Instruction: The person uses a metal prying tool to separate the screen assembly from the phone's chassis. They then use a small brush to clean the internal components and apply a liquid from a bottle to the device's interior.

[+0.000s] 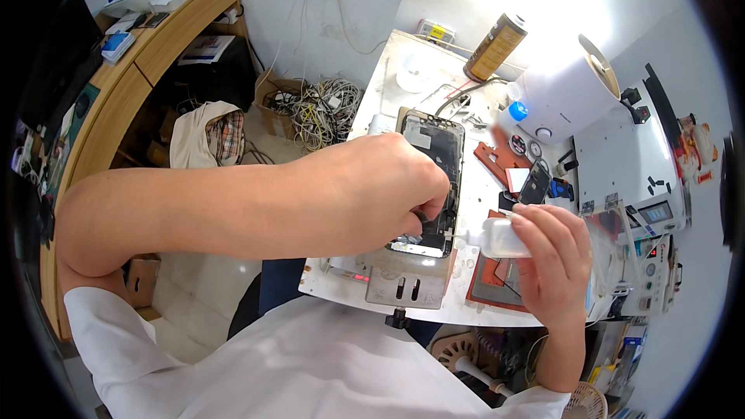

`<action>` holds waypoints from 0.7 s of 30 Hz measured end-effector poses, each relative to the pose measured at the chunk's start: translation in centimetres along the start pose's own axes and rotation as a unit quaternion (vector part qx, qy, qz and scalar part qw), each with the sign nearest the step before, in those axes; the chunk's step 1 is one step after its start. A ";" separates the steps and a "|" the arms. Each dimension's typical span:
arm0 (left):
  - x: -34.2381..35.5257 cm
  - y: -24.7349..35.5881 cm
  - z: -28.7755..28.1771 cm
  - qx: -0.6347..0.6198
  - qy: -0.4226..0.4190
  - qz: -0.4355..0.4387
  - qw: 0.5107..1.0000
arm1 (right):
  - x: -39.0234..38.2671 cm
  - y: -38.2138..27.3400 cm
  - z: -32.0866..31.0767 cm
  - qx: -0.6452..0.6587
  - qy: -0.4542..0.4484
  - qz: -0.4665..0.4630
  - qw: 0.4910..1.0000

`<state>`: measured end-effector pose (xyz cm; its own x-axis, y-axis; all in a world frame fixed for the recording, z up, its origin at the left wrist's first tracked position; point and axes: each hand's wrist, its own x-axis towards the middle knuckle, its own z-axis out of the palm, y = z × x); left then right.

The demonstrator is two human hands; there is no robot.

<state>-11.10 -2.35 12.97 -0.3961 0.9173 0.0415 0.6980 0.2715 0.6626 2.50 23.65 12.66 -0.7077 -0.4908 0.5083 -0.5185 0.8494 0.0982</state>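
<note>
An opened phone [444,136] lies lengthwise on the bench, its dark inside showing. It sits over a worn metal holder plate [384,287] with slots and a black knob at its front. My left hand [400,182] reaches across from the left and covers part of the phone. Its fingers are curled in a pinch close to the phone's lower part; what they grip, if anything, is hidden. Just right of the phone, my right hand [555,256] is wrapped round a small white bottle [503,239], tilted with its narrow end toward the phone.
A brown-gold spray can [495,46] and a large white cylinder-shaped device [570,97] stand at the back of the bench [372,112]. Small phone parts [535,182] and a reddish-brown holder [497,163] lie to the right. Tangled cables [330,112] fill the floor beyond.
</note>
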 end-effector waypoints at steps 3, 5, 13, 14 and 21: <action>0.3 0.2 0.1 0.009 -0.011 -0.010 1.000 | -1.6 0.9 -0.5 -0.007 -0.015 0.027 1.000; 0.5 0.4 0.1 0.018 -0.023 -0.025 0.999 | -2.5 1.3 -0.6 -0.011 -0.013 0.044 0.999; 0.9 2.2 -0.3 0.003 -0.049 -0.109 0.993 | -4.9 2.1 0.1 -0.024 0.019 0.078 0.996; 1.0 2.3 -0.3 0.004 -0.053 -0.117 0.992 | -5.1 2.1 0.0 -0.021 0.016 0.082 0.996; 1.3 2.6 -0.1 -0.022 -0.046 -0.130 0.990 | -6.0 2.1 -0.2 -0.019 0.021 0.099 0.995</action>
<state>-9.82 -0.49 14.78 -0.5007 0.8419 -0.2015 0.5522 0.4899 0.6746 5.77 28.44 9.98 -0.7731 -0.3046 0.5564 -0.3509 0.9361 0.0249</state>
